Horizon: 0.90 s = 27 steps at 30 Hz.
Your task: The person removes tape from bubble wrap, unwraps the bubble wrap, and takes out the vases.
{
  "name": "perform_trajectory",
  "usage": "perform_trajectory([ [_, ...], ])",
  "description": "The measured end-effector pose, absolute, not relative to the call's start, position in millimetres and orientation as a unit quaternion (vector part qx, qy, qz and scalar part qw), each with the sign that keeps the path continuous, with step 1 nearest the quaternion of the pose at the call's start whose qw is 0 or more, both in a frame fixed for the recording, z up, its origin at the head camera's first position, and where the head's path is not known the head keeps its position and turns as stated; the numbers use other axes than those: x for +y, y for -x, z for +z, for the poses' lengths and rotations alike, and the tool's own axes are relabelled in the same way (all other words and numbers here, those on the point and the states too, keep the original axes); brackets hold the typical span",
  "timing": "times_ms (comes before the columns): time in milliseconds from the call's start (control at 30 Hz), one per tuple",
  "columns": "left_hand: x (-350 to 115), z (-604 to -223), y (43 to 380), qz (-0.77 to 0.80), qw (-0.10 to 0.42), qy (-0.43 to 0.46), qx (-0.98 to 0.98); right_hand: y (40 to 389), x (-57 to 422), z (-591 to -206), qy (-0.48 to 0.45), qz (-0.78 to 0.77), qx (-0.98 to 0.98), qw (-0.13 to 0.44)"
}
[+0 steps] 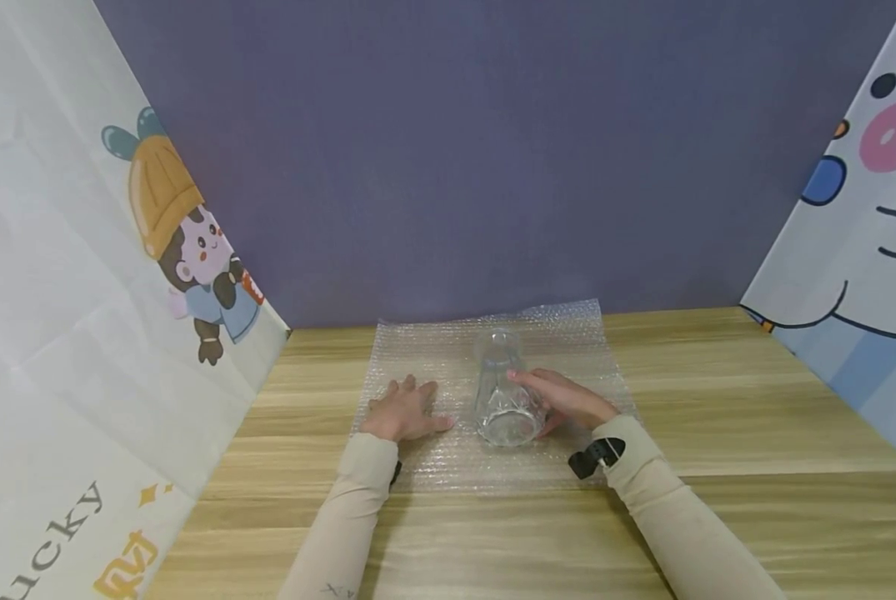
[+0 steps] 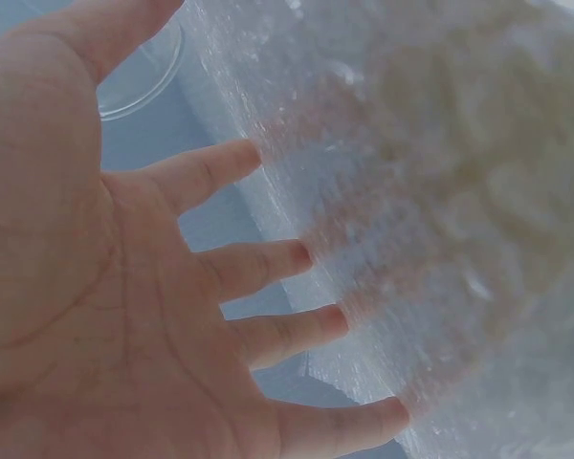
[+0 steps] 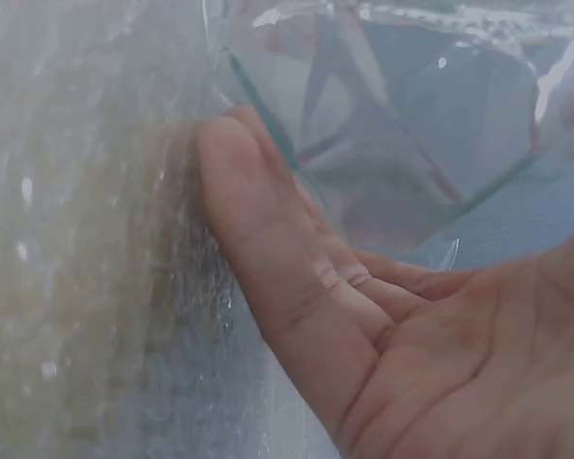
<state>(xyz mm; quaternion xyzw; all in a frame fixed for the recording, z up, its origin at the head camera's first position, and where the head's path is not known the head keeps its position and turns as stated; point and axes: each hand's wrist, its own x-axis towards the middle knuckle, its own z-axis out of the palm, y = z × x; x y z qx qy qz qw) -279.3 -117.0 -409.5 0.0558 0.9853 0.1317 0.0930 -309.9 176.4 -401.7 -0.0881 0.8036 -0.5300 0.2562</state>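
Note:
A clear glass vase [image 1: 502,387] with faceted sides is over a sheet of bubble wrap [image 1: 425,354]. In the head view its broad end appears nearer the person, its round far end nearer the back wall. My right hand [image 1: 568,398] grips the vase from the right, thumb across the upper side and fingers at the lower side. The right wrist view shows these fingers [image 3: 258,201] between the angular glass and the bubble wrap. To the left of the vase, my left hand [image 1: 408,411] rests on the wrap with fingers spread. Its fingertips [image 2: 301,254] meet the plastic in the left wrist view.
A wooden table [image 1: 688,392] lies beneath the wrap. Behind it rises a dark blue-purple panel [image 1: 478,167]. Printed white sheets with cartoon figures, a left one [image 1: 57,275] and a right one [image 1: 868,250], flank the table.

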Motion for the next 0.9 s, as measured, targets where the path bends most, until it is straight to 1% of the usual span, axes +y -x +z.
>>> perform_trajectory([
  [367, -116.6, -410.4, 279.4, 0.138, 0.101, -0.056, 0.984, 310.3, 174.2, -403.1, 0.071, -0.535, 0.8, 0.264],
  [567, -117.3, -411.2, 280.6, 0.133, 0.097, -0.059, 0.985, 313.3, 174.2, -404.2, 0.059, -0.544, 0.796, 0.259],
  [900, -118.3, -410.6, 282.1, 0.133, 0.095, -0.06, 0.985, 317.1, 175.9, -404.6, 0.064, -0.561, 0.785, 0.256],
])
